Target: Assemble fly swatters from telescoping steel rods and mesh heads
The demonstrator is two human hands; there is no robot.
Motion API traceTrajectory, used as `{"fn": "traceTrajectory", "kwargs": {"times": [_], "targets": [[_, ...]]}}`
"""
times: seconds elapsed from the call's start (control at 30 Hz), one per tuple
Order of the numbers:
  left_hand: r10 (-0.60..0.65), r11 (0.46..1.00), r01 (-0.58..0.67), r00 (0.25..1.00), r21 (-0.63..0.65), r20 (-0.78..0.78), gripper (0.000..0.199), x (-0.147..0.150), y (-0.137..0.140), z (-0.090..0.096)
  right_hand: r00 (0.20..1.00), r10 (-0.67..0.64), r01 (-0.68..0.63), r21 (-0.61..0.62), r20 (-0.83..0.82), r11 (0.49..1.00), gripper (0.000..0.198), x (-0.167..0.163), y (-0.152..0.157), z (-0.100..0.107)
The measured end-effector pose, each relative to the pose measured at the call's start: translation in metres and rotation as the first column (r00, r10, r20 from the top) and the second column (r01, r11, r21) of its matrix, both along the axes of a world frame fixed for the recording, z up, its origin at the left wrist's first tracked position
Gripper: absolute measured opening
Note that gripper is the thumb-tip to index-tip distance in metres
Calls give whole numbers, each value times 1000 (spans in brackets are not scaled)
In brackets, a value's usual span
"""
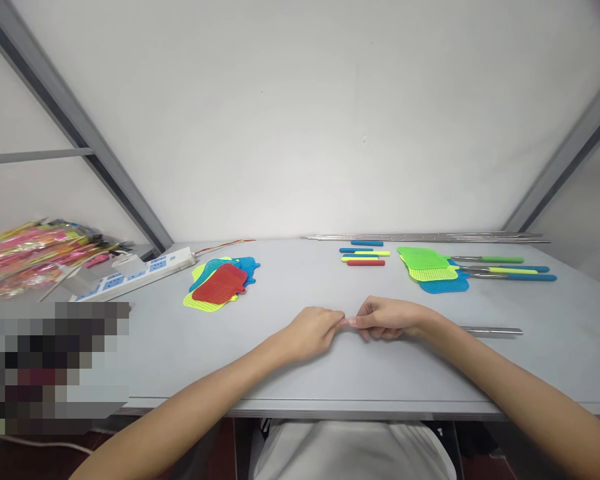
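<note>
My left hand (pixel 314 333) is closed with its fingertips pinched, above the middle of the table. Its fingertips meet those of my right hand (pixel 387 317), which is also closed, thumb against the curled fingers. A shiny metal rod (pixel 497 331) comes out to the right from behind my right forearm, in line with the right hand's grip. The part of the rod nearer the hand is hidden. Whatever the left fingertips pinch is too small and covered to make out.
Red, yellow and blue fly swatter heads (pixel 220 283) lie in a pile at left. Short coloured handles (pixel 366 263) lie at centre back. Assembled fly swatters (pixel 437 273) overlap at right, with thin metal rods (pixel 430 237) along the wall. A power strip (pixel 145 273) and plastic-wrapped bundles (pixel 35 253) are far left.
</note>
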State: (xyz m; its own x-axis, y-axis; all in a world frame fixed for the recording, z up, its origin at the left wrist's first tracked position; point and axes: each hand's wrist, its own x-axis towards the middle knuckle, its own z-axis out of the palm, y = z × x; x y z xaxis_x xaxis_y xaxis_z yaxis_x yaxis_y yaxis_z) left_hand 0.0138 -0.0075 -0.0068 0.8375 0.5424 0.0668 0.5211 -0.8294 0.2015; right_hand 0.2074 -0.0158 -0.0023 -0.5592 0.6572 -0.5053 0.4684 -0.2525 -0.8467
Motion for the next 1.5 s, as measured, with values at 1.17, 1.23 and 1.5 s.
{"fn": "traceTrajectory", "kwargs": {"times": [1.17, 1.23, 1.5], "targets": [[26, 998, -24, 999, 52, -32, 31, 1, -5, -1, 988, 136, -143, 91, 74, 986, 40, 20, 5, -1], [33, 999, -32, 999, 36, -16, 31, 0, -5, 0, 989, 130, -135, 77, 66, 988, 40, 21, 6, 0], [16, 998, -14, 999, -61, 32, 36, 0, -1, 5, 987, 157, -157, 10, -30, 988, 38, 16, 5, 3]]}}
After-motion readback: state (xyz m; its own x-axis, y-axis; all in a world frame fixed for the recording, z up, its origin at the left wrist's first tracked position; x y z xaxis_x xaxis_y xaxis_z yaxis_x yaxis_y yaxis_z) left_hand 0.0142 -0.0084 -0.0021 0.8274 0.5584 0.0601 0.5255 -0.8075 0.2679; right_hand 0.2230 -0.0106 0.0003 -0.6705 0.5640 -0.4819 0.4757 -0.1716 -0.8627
